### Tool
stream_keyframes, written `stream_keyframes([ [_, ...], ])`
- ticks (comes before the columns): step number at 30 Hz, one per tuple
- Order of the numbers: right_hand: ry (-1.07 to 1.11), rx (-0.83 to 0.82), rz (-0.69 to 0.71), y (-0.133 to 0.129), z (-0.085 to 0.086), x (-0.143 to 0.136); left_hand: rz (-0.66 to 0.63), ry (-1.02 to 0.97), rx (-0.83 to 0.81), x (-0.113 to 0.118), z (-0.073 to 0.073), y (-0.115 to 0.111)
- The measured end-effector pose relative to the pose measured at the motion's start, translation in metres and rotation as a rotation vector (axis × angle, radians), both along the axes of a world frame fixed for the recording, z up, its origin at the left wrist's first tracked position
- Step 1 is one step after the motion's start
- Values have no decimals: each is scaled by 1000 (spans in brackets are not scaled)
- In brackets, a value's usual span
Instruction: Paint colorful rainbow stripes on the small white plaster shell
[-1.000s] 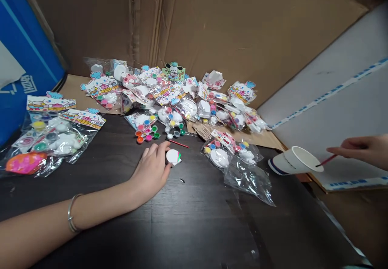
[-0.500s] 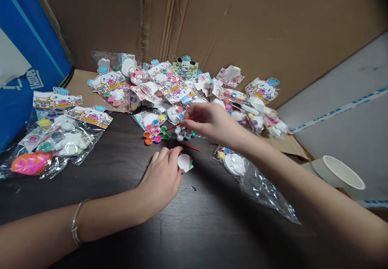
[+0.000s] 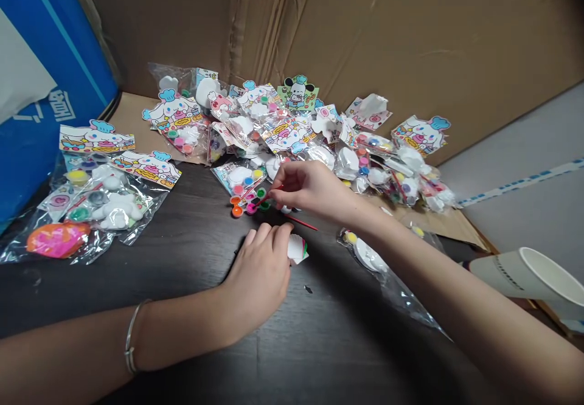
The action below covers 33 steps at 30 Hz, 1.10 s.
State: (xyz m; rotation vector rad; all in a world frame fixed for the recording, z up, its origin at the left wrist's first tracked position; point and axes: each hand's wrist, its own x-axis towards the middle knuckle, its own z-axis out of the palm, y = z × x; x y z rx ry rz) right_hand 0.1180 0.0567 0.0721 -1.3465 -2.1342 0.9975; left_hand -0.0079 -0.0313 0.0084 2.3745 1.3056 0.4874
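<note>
My left hand (image 3: 262, 271) is closed round the left side of a small white shell-shaped piece (image 3: 296, 249), which has green and red paint along its right edge. Pinched in my right hand (image 3: 303, 187) is a thin red brush (image 3: 272, 193), its tip down at the small paint pots (image 3: 236, 211) in orange, pink and green. Another red stick (image 3: 303, 224) lies on the dark table (image 3: 205, 362) just below my right hand. Part of the paint pots is hidden behind my right fingers.
Bagged craft kits (image 3: 285, 134) are heaped along the cardboard wall (image 3: 410, 34). More bags lie at the left, with an orange and pink painted piece (image 3: 58, 239). An opened bag (image 3: 401, 295) lies under my right forearm. A paper cup (image 3: 524, 274) stands at the right.
The view has shifted, so most things appear farther right. My right hand has moved slightly left relative to the paint pots, bringing the brush over the pink and green ones.
</note>
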Motion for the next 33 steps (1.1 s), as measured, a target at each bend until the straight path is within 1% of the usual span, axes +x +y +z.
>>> stream_keyframes([
  [6,-27,46,9,1,0,0,3,2,5,-1,-2,0],
  [10,-37,44,6,-1,2,-2,3,4,12,-1,-2,0],
  [12,-25,29,-6,-2,4,-3,-1,2,15,-1,-2,0],
  [15,60,-4,-49,-4,13,-2,-9,-4,20,-1,-1,0],
  [17,135,-20,-85,-8,21,5,-10,-12,24,-1,-1,0],
  [19,208,-21,-128,-14,27,18,-6,-24,29,-1,-1,0],
  [22,343,-58,-201,-31,30,44,6,-45,34,-1,-2,1],
  [25,530,-172,-345,-51,20,65,16,-68,39,-1,-5,3],
  [28,704,-268,-504,-67,1,73,31,-90,44,0,-7,4],
  [30,777,-318,-554,-74,-14,73,49,-102,50,1,-9,5],
  [33,838,-369,-567,-78,-31,69,67,-115,58,2,-11,5],
])
